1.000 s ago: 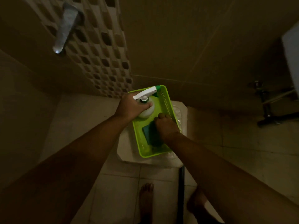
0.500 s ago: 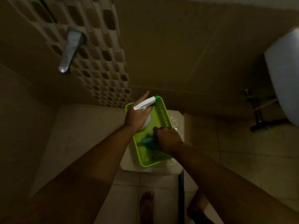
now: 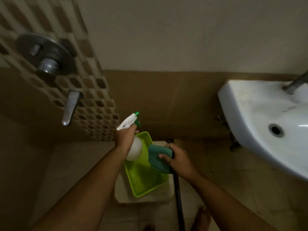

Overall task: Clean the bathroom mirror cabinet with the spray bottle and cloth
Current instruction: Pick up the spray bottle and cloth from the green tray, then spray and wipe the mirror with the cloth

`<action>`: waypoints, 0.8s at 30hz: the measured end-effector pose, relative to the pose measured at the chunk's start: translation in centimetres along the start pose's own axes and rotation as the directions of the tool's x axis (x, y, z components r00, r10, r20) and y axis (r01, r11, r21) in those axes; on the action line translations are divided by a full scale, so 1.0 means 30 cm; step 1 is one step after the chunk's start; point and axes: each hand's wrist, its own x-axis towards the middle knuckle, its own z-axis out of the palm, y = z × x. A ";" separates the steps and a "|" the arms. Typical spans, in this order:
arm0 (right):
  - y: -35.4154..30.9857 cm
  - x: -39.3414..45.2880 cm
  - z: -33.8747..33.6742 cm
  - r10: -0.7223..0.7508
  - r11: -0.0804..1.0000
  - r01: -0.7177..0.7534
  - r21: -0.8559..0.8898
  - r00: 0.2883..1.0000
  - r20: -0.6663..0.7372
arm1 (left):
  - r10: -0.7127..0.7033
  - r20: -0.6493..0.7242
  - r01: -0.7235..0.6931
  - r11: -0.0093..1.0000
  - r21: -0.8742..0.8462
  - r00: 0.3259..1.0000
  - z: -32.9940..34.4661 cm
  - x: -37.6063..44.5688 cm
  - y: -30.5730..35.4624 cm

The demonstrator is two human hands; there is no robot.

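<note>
Fingers of the left hand (image 3: 124, 139) are wrapped around the neck of the spray bottle (image 3: 133, 147); fingers of the right hand (image 3: 179, 158) are clamped on the folded teal cloth (image 3: 158, 160), thumb on top.

Change vs a second ago: both items were sitting in the green basket (image 3: 145, 180), bottle upright at the far end, cloth flat on the floor of it. Now both are lifted out and held above it. Bottle is tilted, nozzle up and away, white body hanging over the basket's far-left corner. Cloth is over the right rim.

Meaning: pickup step looks done, both tools in hand. Cleaning itself not started. The mirror cabinet isn't in frame, so next is probably a turn and reach up towards it.

Containers:
- green basket: appears empty now, sits on a pale low stand (image 3: 123, 194) on the floor.
- white sink (image 3: 250, 114) at right: nothing visible in it, just the drain.

Lighting is dim, fine detail limited.
</note>
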 end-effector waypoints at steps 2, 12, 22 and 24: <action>-0.056 -0.030 -0.071 0.034 0.997 -0.032 0.066 0.999 -0.033 | 0.005 0.000 -0.005 1.000 0.010 1.000 0.006 -0.034 0.064; -0.409 -0.177 -0.506 0.107 0.951 -0.018 0.309 0.956 -0.272 | 0.065 0.140 -0.065 0.998 0.001 0.988 0.082 -0.341 0.518; -0.717 -0.459 -0.923 0.099 0.862 0.223 0.454 0.806 -0.584 | 0.427 0.277 -0.456 0.889 0.047 0.861 0.199 -0.755 0.957; -0.769 -0.520 -1.001 0.123 0.800 0.300 0.520 0.766 -0.631 | 0.482 0.321 -0.515 0.857 0.023 0.815 0.229 -0.840 1.036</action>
